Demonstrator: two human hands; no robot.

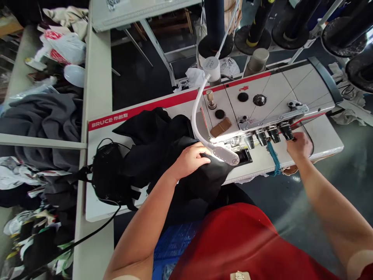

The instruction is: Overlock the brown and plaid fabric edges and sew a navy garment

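My left hand (190,158) lies on black fabric (163,151) in front of the sewing machine (271,105), fingers curled over the cloth and pressing it near the needle area under the small white lamp (224,154). My right hand (300,144) reaches to the right end of the machine, below the row of black knobs (269,136); its fingers are bent and hidden against the machine side, so what they touch cannot be made out. The fabric spreads left across the white table (99,210) and hangs over its front edge.
A black pouch with a strap (109,171) sits on the table's left part. Piles of grey and mixed cloth (40,116) fill shelves at the left. Thread cones on stands (288,23) rise behind the machine. A teal thread tuft (274,157) hangs from the machine front.
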